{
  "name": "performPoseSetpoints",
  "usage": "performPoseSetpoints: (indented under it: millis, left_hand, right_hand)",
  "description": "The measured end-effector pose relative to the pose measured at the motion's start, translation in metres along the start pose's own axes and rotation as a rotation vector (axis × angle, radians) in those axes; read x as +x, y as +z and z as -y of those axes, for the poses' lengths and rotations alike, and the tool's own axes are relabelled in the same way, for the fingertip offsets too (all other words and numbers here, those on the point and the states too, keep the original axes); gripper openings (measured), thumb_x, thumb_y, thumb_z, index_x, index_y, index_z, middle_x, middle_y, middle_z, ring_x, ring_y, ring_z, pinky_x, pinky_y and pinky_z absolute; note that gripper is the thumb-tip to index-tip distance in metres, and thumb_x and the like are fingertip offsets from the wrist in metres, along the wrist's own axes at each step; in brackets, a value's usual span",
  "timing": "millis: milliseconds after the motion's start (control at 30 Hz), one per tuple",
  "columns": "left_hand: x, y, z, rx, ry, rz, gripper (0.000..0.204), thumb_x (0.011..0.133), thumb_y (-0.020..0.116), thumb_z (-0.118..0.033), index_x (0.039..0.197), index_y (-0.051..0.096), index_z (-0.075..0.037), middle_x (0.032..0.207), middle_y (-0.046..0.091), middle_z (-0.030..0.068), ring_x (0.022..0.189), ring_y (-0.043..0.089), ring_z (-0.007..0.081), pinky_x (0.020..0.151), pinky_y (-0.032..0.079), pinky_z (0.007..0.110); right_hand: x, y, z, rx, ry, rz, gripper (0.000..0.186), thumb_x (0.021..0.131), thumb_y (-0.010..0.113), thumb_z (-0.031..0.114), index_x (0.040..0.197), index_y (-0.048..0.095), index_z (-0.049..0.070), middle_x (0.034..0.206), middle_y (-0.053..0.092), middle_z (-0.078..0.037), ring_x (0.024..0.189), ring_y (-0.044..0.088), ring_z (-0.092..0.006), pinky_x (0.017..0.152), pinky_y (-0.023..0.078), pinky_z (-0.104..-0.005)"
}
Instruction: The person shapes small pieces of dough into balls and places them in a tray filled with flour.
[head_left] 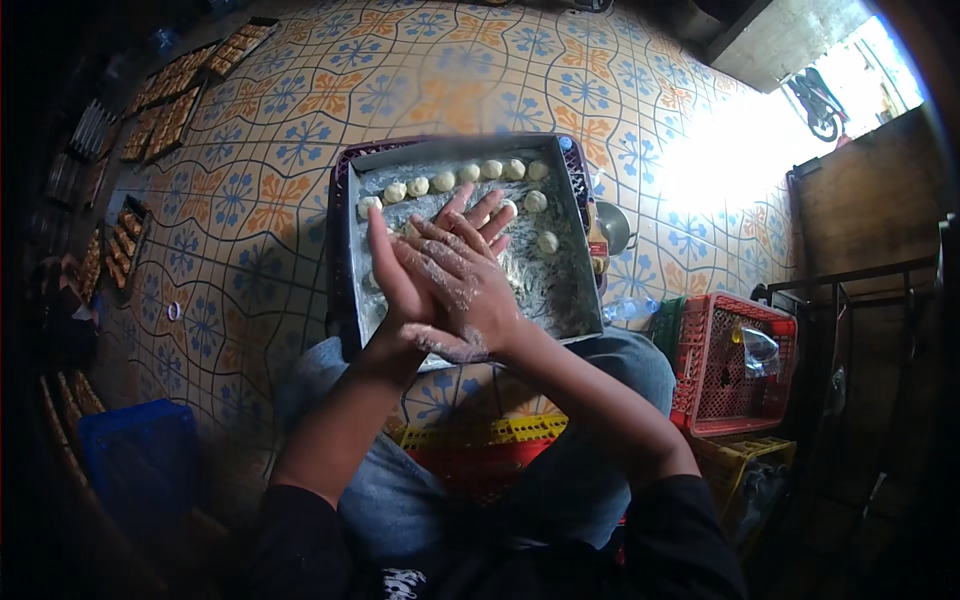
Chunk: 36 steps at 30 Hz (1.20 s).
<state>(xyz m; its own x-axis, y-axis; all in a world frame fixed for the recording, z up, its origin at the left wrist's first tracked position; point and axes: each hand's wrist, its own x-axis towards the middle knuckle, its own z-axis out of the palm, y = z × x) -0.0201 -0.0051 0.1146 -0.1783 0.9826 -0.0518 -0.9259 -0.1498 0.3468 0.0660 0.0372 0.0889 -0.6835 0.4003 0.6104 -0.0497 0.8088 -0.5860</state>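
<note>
Floured rectangular metal baking tray (pixel 572 250) on dark plastic crate (pixel 340 240), small pale round dough balls (pixel 443 181) rowed along far rim and down right side. Flour-dusted right hand (pixel 470 285) pressed flat over left hand (pixel 395 275) above tray centre, palms together, fingers straight; anything between them hidden. Dough row just beyond fingertips, row axis left-right, right hand nearer.

Patterned tiled floor (pixel 300 150) under crates (pixel 735 365), trays (pixel 175 95).

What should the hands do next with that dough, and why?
Probably open the palms and set a rolled ball beside the dough balls in the metal tray. The floury right hand lies pressed over the left hand, and the row leaves room. No dough shows between them.
</note>
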Motion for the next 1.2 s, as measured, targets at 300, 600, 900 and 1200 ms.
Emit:
performPoseSetpoints:
  millis: [300, 600, 900, 1200]
  left_hand:
    - [0.002, -0.014, 0.014, -0.058, -0.190, -0.292, 0.097, 0.096, 0.032, -0.079, 0.153, 0.040, -0.001, 0.154, 0.047, 0.0161, 0.139, 0.048, 0.0299, 0.119, 0.033, 0.045]
    - [-0.005, -0.003, 0.024, -0.066, -0.191, -0.463, 0.084, 0.101, 0.034, -0.066, 0.155, 0.039, 0.000, 0.151, 0.049, 0.0142, 0.138, 0.048, 0.0284, 0.118, 0.034, 0.043]
    - [0.000, -0.006, 0.030, -0.035, -0.191, -0.410, 0.083, 0.101, 0.033, -0.064, 0.154, 0.039, 0.000, 0.155, 0.045, 0.0179, 0.143, 0.044, 0.0319, 0.121, 0.030, 0.045]
    - [0.004, -0.011, 0.024, -0.051, -0.190, -0.199, 0.083, 0.101, 0.033, -0.064, 0.154, 0.039, 0.000, 0.154, 0.045, 0.0202, 0.143, 0.042, 0.0368, 0.123, 0.026, 0.046]
  right_hand:
    - [0.002, -0.031, -0.055, -0.084, 0.158, 0.150, 0.056, 0.090, 0.053, 0.056, 0.120, 0.075, 0.013, 0.132, 0.068, -0.011, 0.139, 0.052, -0.0360, 0.119, 0.021, -0.0552]
    - [-0.007, -0.033, -0.039, -0.039, 0.132, 0.169, 0.042, 0.088, 0.060, 0.053, 0.100, 0.077, 0.017, 0.103, 0.072, -0.002, 0.114, 0.064, -0.0236, 0.109, 0.029, -0.0580]
    - [-0.010, -0.029, -0.044, -0.076, 0.127, 0.178, 0.042, 0.087, 0.059, 0.056, 0.091, 0.076, 0.017, 0.089, 0.067, 0.001, 0.095, 0.063, -0.0220, 0.104, 0.030, -0.0594]
    - [-0.011, -0.023, -0.029, -0.040, 0.127, 0.092, 0.049, 0.087, 0.059, 0.048, 0.107, 0.074, 0.006, 0.116, 0.071, -0.014, 0.118, 0.063, -0.0348, 0.114, 0.026, -0.0621]
